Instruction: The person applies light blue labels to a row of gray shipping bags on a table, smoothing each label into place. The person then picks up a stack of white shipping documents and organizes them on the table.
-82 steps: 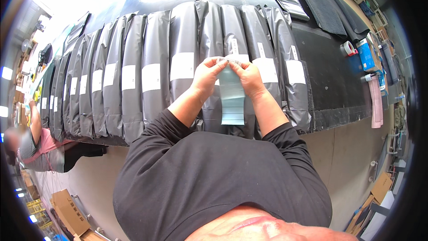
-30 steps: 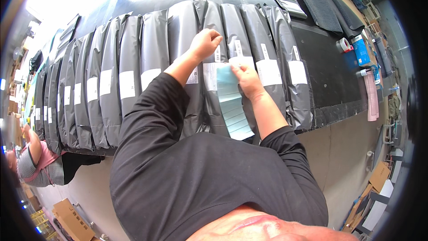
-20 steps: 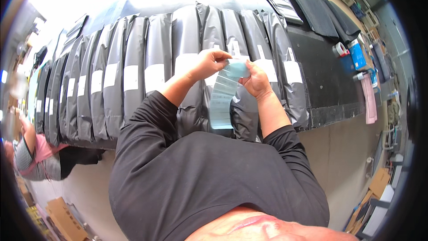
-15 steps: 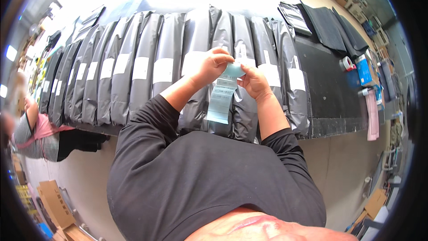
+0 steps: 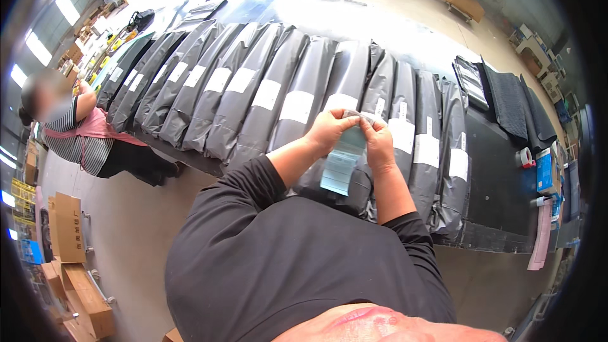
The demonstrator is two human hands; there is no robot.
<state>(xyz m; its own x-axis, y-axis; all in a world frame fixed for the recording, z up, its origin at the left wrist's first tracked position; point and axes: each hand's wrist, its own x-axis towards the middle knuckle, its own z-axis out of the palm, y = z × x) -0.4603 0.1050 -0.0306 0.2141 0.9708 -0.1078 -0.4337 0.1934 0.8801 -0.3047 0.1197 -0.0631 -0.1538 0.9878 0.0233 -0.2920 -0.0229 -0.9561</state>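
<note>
A strip of pale blue labels (image 5: 342,166) hangs down between my hands, over the row of dark grey plastic-wrapped packages (image 5: 252,120). Its upper end is pinched by my left hand (image 5: 329,132), thumb and fingers closed. Close against it, my right hand (image 5: 379,145) also pinches the top of the strip, fingertips nearly touching the left ones. The fingers hide the uppermost part of the strip. Long and narrow, the packages lie side by side, most with a white label (image 5: 296,106) stuck across the middle.
A black table (image 5: 497,180) carries the packages. At its right are folded dark sheets (image 5: 506,104), a tape roll (image 5: 524,158), a blue box (image 5: 546,172) and a hanging pink strip (image 5: 540,234). A co-worker in a pink apron (image 5: 95,128) stands left. Cardboard boxes (image 5: 67,228) stand lower left.
My view has swung, so the table appears tilted and further right. My hands have drawn together at the top of the label strip, which they still hold.
</note>
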